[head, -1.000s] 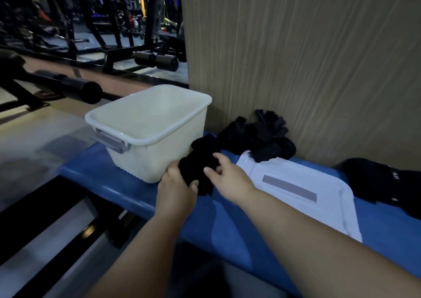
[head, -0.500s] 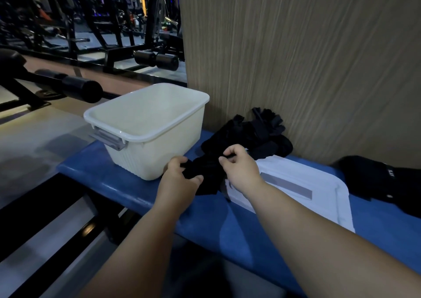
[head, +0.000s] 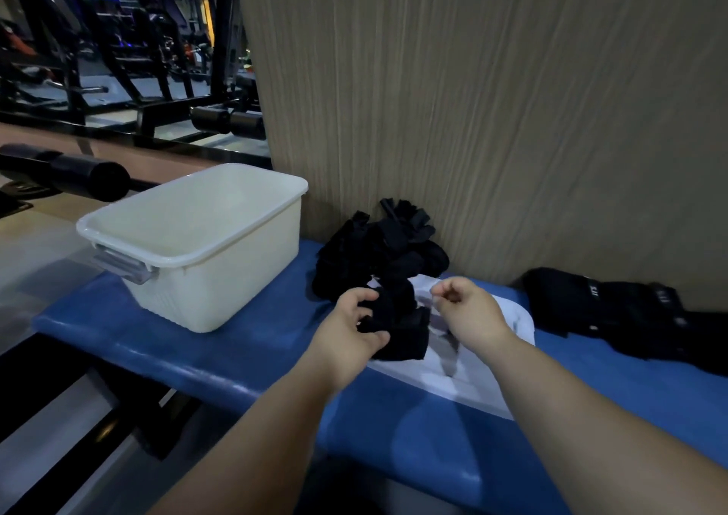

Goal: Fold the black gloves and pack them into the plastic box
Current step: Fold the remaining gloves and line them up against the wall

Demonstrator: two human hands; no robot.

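Head view: a blue bench (head: 236,357) carries an open plastic box (head: 220,278) at its left end, a white lid (head: 417,380) and a pile of black gloves (head: 354,254) against the wall. One glove (head: 402,329) lies over the lid, gripped by the left hand (head: 346,333). The right hand (head: 472,313) hovers just beside it, fingers curled on themselves.

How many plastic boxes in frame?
1. The white plastic box sits open at the left end of the blue bench; a white lid lies flat to its right. No other box shows.
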